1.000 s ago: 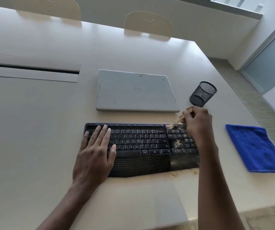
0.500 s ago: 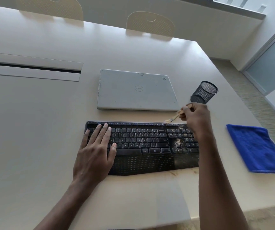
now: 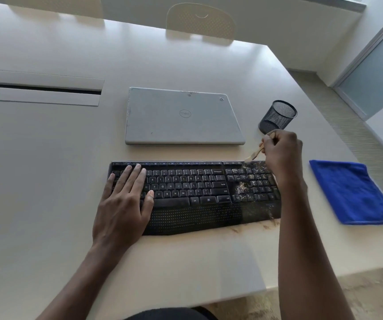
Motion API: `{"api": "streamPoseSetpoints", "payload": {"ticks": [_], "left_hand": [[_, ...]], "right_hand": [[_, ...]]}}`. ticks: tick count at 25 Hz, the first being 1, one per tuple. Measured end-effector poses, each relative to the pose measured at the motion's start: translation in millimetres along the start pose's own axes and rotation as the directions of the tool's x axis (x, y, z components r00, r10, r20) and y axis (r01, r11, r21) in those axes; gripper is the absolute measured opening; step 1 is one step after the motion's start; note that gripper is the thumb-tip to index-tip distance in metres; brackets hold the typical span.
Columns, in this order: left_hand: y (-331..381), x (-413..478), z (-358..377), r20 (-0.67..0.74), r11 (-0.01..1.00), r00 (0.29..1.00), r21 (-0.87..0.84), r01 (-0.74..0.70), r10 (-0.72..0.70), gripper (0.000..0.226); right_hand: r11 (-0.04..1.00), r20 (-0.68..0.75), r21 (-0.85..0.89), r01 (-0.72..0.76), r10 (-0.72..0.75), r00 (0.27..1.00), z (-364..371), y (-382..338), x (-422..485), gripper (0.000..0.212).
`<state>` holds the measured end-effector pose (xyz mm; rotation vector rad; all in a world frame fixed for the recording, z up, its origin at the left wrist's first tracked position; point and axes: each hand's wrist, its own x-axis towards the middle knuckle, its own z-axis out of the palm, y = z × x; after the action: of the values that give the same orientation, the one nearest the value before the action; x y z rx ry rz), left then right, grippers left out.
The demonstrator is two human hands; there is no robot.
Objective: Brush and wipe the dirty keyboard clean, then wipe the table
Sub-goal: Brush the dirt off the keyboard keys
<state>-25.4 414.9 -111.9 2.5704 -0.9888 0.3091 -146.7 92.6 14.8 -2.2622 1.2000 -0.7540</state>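
The left hand (image 3: 123,204), flat with fingers straight, steadies the black keyboard (image 3: 195,195) near the front edge of the desk (image 3: 47,181). The right hand (image 3: 283,153) grips a small wooden brush (image 3: 255,154) at its back right corner. A hard flick could scatter crumbs (image 3: 243,187) onto the blue cloth (image 3: 352,192).

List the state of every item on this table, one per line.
keyboard: dirty, crumbs over its right keys.
brush: gripped by right hand, bristles at keyboard's far edge.
left hand: flat on left keys.
laptop: closed.
mesh cup: upright.
blue cloth: folded, lying flat.
table: crumbs beside keyboard's near edge.
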Motion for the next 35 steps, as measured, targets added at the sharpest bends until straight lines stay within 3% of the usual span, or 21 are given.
{"api": "streamPoseSetpoints", "payload": {"ticks": [2,6,11,13,16,18,21,23,26,28,31,33,35], "left_hand": [[-0.5,0.1,0.5,-0.003,1.0,1.0,-0.003,0.001,-0.001,0.062],[-0.5,-0.3,1.1,0.001,1.0,1.0,-0.009,0.003,-0.003,0.062],[-0.2,0.4,0.7,-0.003,1.0,1.0,-0.006,0.001,-0.001,0.063],[0.2,0.5,0.7,-0.005,1.0,1.0,-0.006,-0.001,0.001,0.063],[-0.3,0.7,0.9,-0.005,1.0,1.0,-0.006,0.0,0.0,0.063],[-0.1,0.5,1.1,-0.006,1.0,1.0,-0.004,0.0,0.0,0.063],[0.2,0.7,1.5,-0.011,1.0,1.0,-0.006,0.0,0.0,0.063],[0.0,0.7,1.9,-0.015,1.0,1.0,-0.008,0.002,-0.002,0.063],[-0.6,0.8,2.4,-0.019,1.0,1.0,-0.012,0.001,-0.001,0.063],[-1.1,0.6,2.9,-0.021,1.0,1.0,-0.013,-0.001,0.001,0.063],[-1.0,0.8,3.2,-0.023,1.0,1.0,-0.015,-0.001,0.0,0.063],[-0.7,0.6,3.7,-0.026,1.0,1.0,-0.017,0.002,-0.002,0.063],[-0.1,-0.1,4.0,-0.025,1.0,1.0,-0.02,0.002,-0.003,0.064]], "right_hand": [[0.998,-0.017,0.016,0.054,-0.054,0.998,-4.2,-0.7,-0.4,0.02],[0.984,0.108,0.164,0.076,-0.094,0.99,3.1,-4.2,-9.9,0.021],[1.0,-0.049,-0.026,0.008,-0.009,0.999,-7.7,14.2,-9.3,0.023],[0.995,-0.047,0.086,0.047,-0.043,0.998,-9.8,9.4,-13.8,0.024],[0.97,0.104,0.241,0.041,-0.068,0.992,-1.7,5.1,-21.3,0.023],[0.978,0.138,0.209,0.021,-0.051,0.989,0.4,8.2,-24.8,0.023],[0.999,-0.007,0.031,0.044,-0.044,0.999,-8.6,9.6,-25.1,0.022],[0.992,-0.031,0.093,0.085,-0.082,0.996,-10.0,3.5,-28.3,0.022],[0.963,0.096,0.26,0.074,-0.102,0.99,-0.3,-5.7,-35.2,0.024],[0.97,0.114,0.238,0.043,-0.071,0.991,3.2,-2.3,-37.0,0.024],[0.997,-0.026,0.053,0.047,-0.046,0.999,-6.3,-1.1,-44.1,0.023],[0.994,-0.085,0.043,0.104,-0.1,0.991,-8.3,-6.7,-51.8,0.023],[0.984,-0.055,0.08,0.16,-0.156,0.986,-5.1,-12.1,-59.1,0.021]]}}
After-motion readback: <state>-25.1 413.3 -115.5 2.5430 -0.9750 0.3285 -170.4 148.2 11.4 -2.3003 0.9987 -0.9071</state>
